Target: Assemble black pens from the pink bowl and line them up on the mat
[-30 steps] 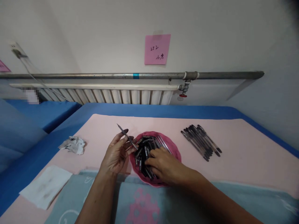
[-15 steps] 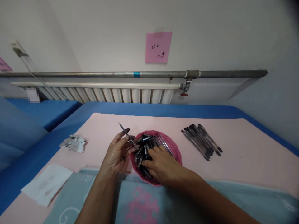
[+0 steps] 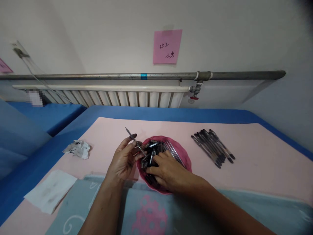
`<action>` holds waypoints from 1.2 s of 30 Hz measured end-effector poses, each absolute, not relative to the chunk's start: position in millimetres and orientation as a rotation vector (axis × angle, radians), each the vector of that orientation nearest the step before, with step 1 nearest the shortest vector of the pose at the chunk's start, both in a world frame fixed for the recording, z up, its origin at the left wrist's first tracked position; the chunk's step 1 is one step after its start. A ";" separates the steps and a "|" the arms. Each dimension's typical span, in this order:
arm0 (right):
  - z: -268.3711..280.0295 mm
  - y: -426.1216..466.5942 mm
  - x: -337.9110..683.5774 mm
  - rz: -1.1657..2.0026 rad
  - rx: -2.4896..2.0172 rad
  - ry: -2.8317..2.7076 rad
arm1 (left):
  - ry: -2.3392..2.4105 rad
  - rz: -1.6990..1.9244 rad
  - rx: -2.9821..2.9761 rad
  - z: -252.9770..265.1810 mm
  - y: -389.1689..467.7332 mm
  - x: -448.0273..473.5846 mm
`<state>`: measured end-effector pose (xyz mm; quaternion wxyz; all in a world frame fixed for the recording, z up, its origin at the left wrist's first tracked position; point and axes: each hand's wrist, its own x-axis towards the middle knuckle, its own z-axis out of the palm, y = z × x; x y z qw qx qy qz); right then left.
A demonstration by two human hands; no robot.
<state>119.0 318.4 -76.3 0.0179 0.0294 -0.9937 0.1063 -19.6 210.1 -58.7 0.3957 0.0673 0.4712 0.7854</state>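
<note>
My left hand is closed round a slim, clear-bodied uncapped pen, its pointed tip slanting up and to the left. Just right of it stands a pink scalloped basket on the pale pink mat. Small black pen caps and other dark parts fill its left side, and clear pen tubes lie along its right. My right hand reaches into the basket, its fingers curled down among the caps. Whatever its fingertips grip is hidden.
Several capped pens lie side by side to the right of the basket. On the left are a crumpled paper and a smudged white sheet. A blue-green patterned cloth covers the near edge. Behind the table run a radiator and a pipe.
My right hand's fingers have shifted slightly left and deeper among the caps, and some caps have moved. My left hand keeps its hold on the pen. The whole view has shifted slightly.
</note>
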 end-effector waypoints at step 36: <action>-68.8 332.7 127.1 0.289 -0.202 -3.066 | 1.228 1.962 0.140 -55.8 210.6 -18.1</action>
